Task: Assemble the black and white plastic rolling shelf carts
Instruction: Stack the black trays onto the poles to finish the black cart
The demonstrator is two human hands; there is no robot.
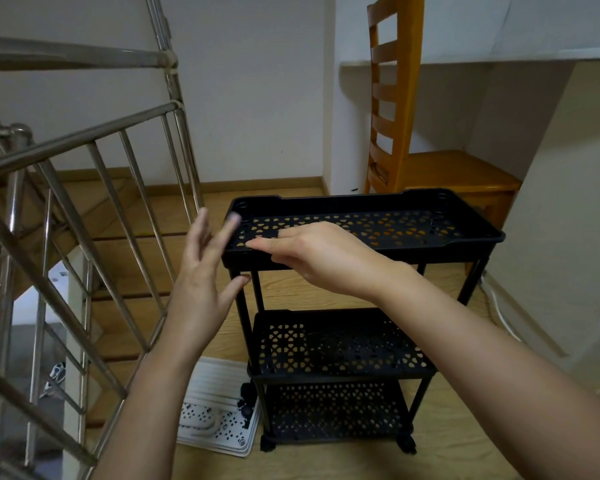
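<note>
A black plastic cart point(343, 344) with three perforated shelves stands upright on the wooden floor, on small wheels. My right hand point(312, 254) lies over the near left edge of the top shelf point(430, 223), fingers stretched left along its rim. My left hand point(205, 271) is open just left of that corner, fingers spread and blurred, thumb tip near the front left post. Stacked white shelf trays point(219, 414) lie flat on the floor left of the cart's base, with some small black parts point(245, 401) on them.
A steel stair railing point(84, 209) runs along the left, with wooden steps behind it. A wooden chair point(423, 157) stands behind the cart under a white counter. A white wall point(568, 237) closes the right side, with a white cable along its foot.
</note>
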